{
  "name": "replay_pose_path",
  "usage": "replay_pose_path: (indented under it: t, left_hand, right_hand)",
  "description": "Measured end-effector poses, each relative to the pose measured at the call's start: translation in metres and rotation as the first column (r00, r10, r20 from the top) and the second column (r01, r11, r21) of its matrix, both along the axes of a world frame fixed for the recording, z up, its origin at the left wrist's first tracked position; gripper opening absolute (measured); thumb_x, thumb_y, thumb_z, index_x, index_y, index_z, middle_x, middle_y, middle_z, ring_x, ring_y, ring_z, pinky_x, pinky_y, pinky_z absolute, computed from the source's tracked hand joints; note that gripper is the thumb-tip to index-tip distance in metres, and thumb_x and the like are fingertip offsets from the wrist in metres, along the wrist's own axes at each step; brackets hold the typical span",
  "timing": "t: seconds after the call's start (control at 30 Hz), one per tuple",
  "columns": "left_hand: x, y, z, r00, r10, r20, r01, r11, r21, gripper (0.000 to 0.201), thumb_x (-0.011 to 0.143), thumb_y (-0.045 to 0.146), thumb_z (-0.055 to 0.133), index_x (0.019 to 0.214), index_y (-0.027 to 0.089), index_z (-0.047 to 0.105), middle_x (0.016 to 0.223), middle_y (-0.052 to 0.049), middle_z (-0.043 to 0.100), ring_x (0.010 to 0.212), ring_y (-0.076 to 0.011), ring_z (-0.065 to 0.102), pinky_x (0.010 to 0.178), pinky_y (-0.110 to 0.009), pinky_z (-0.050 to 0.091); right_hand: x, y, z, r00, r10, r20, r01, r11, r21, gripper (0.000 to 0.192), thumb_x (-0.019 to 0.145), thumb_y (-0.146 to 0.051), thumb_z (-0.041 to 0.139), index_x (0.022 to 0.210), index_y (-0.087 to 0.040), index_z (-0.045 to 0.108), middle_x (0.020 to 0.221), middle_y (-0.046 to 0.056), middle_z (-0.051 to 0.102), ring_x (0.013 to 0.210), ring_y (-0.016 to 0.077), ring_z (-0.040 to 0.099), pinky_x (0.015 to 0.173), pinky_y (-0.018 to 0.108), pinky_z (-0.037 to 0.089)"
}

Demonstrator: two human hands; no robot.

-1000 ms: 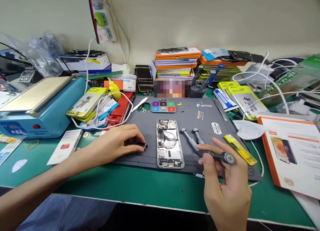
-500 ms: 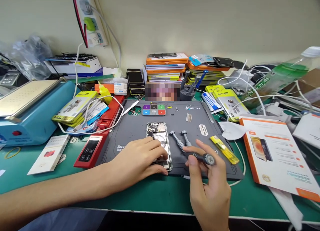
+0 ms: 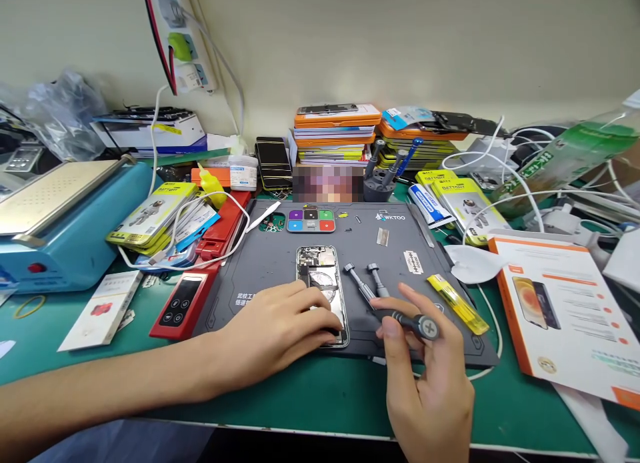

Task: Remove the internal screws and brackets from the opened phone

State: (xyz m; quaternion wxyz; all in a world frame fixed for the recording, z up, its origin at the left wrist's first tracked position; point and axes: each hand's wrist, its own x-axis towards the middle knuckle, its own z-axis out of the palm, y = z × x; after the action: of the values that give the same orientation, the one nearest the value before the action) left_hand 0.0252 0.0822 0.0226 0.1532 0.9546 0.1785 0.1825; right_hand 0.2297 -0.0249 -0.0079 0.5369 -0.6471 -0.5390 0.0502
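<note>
Grey silicone covers the middle of the frame: a work mat [image 3: 280, 263] on the green bench [image 3: 320, 403], with an opened phone [image 3: 320, 276] lying back-up at its centre, its boards and round coil bare. The left hand [image 3: 280, 326] lies flat over the phone's lower half, fingers spread and pressing on it, clamped on nothing. The right hand [image 3: 430, 383], lower right of centre, pinches a dark screwdriver [image 3: 415, 324] between thumb and fingers, the tip pointing left toward the phone, its crossed end cap facing the camera. Two more drivers [image 3: 367, 286] lie on the mat just beside the phone, between it and the right hand. At the mat's top edge sits a small tray of coloured squares [image 3: 311, 220]; what lies in them is too small to tell. Behind it a round grey holder [image 3: 379, 186] stands with tool handles upright in it. A yellow packet [image 3: 457, 304] lies right of the hand, an orange-edged box [image 3: 565, 309] farther right. A blue machine [image 3: 65, 229] fills the left edge, a red device [image 3: 183, 303] near it
</note>
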Motion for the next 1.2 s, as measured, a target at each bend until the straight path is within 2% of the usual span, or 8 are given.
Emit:
replay_pose_path:
  t: [0.07,0.13,0.2,0.4,0.6,0.77,1.0,1.2]
  left_hand:
    - [-0.004,-0.004,-0.001,0.998,-0.048,0.040,0.039,0.981,0.188,0.026,0.120,0.025,0.047,0.125,0.019,0.072,0.116,-0.006,0.079,0.089,-0.0194,0.069,0.075,-0.034,0.053]
    - [-0.009,-0.009,-0.005,0.994,-0.109,0.031,0.091,0.930,0.357,0.024,0.118,0.018,0.051,0.129,0.014,0.072,0.118,-0.008,0.079,0.088,-0.0204,0.069,0.071,-0.036,0.052]
    - [-0.014,-0.015,-0.009,0.990,-0.140,-0.006,0.129,0.894,0.430,0.025,0.116,0.016,0.056,0.135,0.008,0.071,0.122,-0.009,0.080,0.092,-0.0219,0.070,0.072,-0.038,0.052]
    - [-0.018,-0.022,-0.016,0.993,-0.120,0.002,0.108,0.901,0.421,0.030,0.117,0.017,0.055,0.141,0.007,0.069,0.135,-0.009,0.079,0.099,-0.0222,0.070,0.075,-0.039,0.053]
    - [-0.013,-0.013,-0.005,0.987,-0.159,0.024,0.139,0.918,0.370,0.041,0.122,0.013,0.032,0.136,0.007,0.070,0.133,-0.006,0.081,0.094,-0.0195,0.070,0.075,-0.037,0.054]
    - [-0.014,-0.009,-0.002,0.983,-0.181,0.017,0.164,0.925,0.343,0.041,0.122,0.015,0.033,0.132,0.010,0.072,0.126,-0.007,0.083,0.088,-0.0186,0.070,0.071,-0.034,0.053]
    - [-0.020,-0.008,-0.004,0.975,-0.221,-0.009,0.203,0.879,0.432,0.037,0.119,0.013,0.042,0.139,0.004,0.071,0.131,-0.015,0.081,0.091,-0.0189,0.072,0.068,-0.033,0.053]
    - [-0.024,-0.017,-0.006,0.976,-0.215,-0.035,0.201,0.828,0.524,0.040,0.115,0.008,0.041,0.141,-0.004,0.069,0.133,-0.023,0.080,0.101,-0.0271,0.076,0.073,-0.038,0.058]
  right_hand:
    - [-0.001,-0.001,0.001,1.000,-0.008,-0.003,0.008,1.000,-0.020,0.041,0.109,-0.030,0.063,0.150,-0.028,0.060,0.121,0.005,0.082,0.102,0.0182,0.080,0.082,0.028,0.067]
    - [-0.002,-0.001,0.001,1.000,-0.010,-0.007,0.010,1.000,-0.030,0.042,0.110,-0.030,0.063,0.151,-0.029,0.059,0.122,0.004,0.081,0.103,0.0168,0.080,0.085,0.027,0.066]
    - [-0.002,-0.002,0.001,1.000,-0.005,-0.017,0.005,1.000,-0.026,0.042,0.110,-0.030,0.063,0.152,-0.030,0.059,0.123,0.003,0.081,0.104,0.0156,0.079,0.086,0.026,0.065]
    - [0.000,-0.003,0.000,0.999,-0.022,-0.026,0.021,0.999,-0.042,0.041,0.111,-0.033,0.061,0.152,-0.033,0.059,0.121,0.001,0.081,0.093,0.0132,0.078,0.078,0.024,0.065]
    - [0.000,-0.002,0.000,0.999,-0.036,-0.021,0.035,0.999,-0.038,0.041,0.110,-0.035,0.062,0.151,-0.033,0.059,0.120,0.001,0.082,0.092,0.0136,0.078,0.078,0.024,0.065]
    - [-0.002,-0.002,0.001,0.997,-0.059,-0.048,0.055,0.996,-0.069,0.040,0.110,-0.036,0.063,0.150,-0.033,0.060,0.121,0.002,0.081,0.094,0.0144,0.078,0.079,0.026,0.064]
    - [-0.001,-0.002,-0.001,0.994,-0.086,-0.070,0.081,0.994,-0.078,0.042,0.108,-0.039,0.065,0.149,-0.032,0.062,0.114,0.004,0.083,0.089,0.0181,0.080,0.066,0.027,0.063]
    - [-0.005,-0.001,-0.002,0.992,-0.092,-0.087,0.087,0.995,-0.057,0.041,0.107,-0.034,0.067,0.148,-0.032,0.062,0.117,0.004,0.082,0.089,0.0165,0.078,0.065,0.026,0.061]
